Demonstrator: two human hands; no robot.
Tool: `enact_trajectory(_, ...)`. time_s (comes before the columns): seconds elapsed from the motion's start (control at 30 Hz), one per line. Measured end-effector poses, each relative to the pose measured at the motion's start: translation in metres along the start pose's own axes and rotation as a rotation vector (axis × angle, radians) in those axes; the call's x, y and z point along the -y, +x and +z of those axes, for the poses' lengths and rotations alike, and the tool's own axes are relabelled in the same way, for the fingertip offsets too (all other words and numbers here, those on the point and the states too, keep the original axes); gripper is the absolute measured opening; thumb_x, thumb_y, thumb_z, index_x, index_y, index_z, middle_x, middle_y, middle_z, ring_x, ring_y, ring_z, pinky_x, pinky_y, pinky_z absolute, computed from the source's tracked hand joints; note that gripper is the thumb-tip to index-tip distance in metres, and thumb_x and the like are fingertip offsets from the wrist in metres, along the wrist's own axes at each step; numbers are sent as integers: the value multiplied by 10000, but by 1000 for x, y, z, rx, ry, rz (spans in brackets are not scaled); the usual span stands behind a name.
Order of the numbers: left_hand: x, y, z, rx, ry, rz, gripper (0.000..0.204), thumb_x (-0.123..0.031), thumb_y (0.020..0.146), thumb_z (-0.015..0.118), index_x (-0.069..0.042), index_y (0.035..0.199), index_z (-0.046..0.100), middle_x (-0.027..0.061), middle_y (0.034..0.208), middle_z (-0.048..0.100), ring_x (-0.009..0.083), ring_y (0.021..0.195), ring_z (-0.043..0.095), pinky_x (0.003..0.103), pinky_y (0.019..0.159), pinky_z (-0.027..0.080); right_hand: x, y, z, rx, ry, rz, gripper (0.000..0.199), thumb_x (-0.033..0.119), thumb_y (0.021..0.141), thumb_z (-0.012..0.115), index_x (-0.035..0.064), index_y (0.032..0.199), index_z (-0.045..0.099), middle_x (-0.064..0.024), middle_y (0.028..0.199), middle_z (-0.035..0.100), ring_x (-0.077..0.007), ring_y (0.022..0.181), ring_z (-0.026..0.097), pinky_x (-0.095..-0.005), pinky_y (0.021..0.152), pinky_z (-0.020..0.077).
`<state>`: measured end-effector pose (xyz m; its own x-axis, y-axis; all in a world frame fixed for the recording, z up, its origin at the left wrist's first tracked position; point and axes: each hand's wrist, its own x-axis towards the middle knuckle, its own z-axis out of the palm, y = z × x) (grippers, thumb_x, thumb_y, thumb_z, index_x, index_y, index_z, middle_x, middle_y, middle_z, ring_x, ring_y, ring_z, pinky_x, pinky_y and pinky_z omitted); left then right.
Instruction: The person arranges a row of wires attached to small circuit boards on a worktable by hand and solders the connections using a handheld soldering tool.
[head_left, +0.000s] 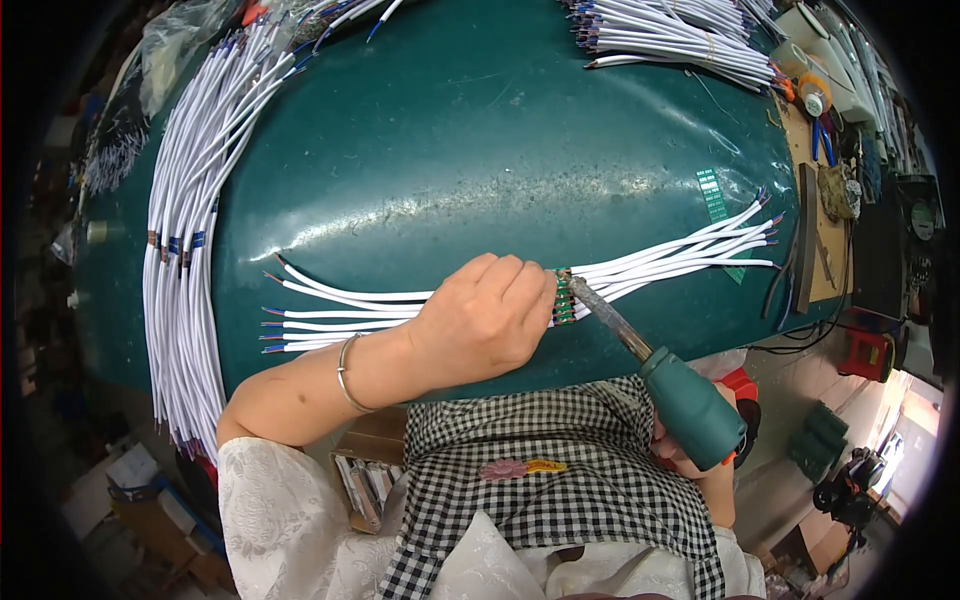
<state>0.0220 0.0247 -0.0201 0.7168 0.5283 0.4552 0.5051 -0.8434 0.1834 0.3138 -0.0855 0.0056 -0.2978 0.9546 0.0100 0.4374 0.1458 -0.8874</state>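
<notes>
A small green circuit board strip (564,297) lies on the green mat, with white cables (672,262) running from it to the right and more white cables (345,318) to the left. My left hand (485,310) is closed over the left cables right beside the strip; its fingertips are hidden. From the lower right, a soldering iron (695,408) with a green handle reaches in, its dark, crusted tip at the strip's right edge. Mostly hidden behind that handle, my right hand (668,443) grips it.
Tied white cables (185,200) lie along the mat's left side, and another cable bundle (670,40) sits at the far right. A second green board strip (711,195) rests beyond the right cables. Tools and a wooden board (822,225) line the right edge.
</notes>
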Motion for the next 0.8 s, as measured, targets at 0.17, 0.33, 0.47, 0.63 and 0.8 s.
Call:
enact_trajectory(0.17,0,0,-2,17,-2,-4,333,-63,666,611,75,969,618,115,835,534,201,662,526,312,574,447,15,-14,2,-197,475,268,726,519,733,767,-60,1135,596,-99,844,648,-176,627,618,-266,533,482)
enact_trajectory(0.33,0,1,-2,34,-8,-3,325,-66,672,607,73,966,620,117,837,535,201,662,527,312,575,450,26,-11,0,-288,667,306,868,570,708,771,-77,1225,511,-78,774,606,-122,506,536,-225,473,404)
enact_trajectory(0.47,1,0,-1,15,1,-6,313,-69,676,609,70,955,624,118,840,536,201,656,526,307,568,448,14,-13,-4,-168,678,306,869,561,706,778,-84,1223,507,-75,777,610,-118,511,540,-219,463,405)
enact_trajectory(0.63,-1,4,-8,46,16,-34,305,-72,676,612,49,955,634,109,842,543,198,668,532,307,589,455,17,-11,1,-216,681,290,842,531,709,791,-88,1210,515,-64,759,609,-109,502,539,-219,461,423)
enact_trajectory(0.8,-13,10,-39,163,9,-193,226,-108,671,659,-38,884,632,63,806,538,210,713,527,353,587,418,6,-18,-5,-189,716,296,835,506,713,800,-87,1220,504,-67,772,611,-109,507,541,-217,459,424)
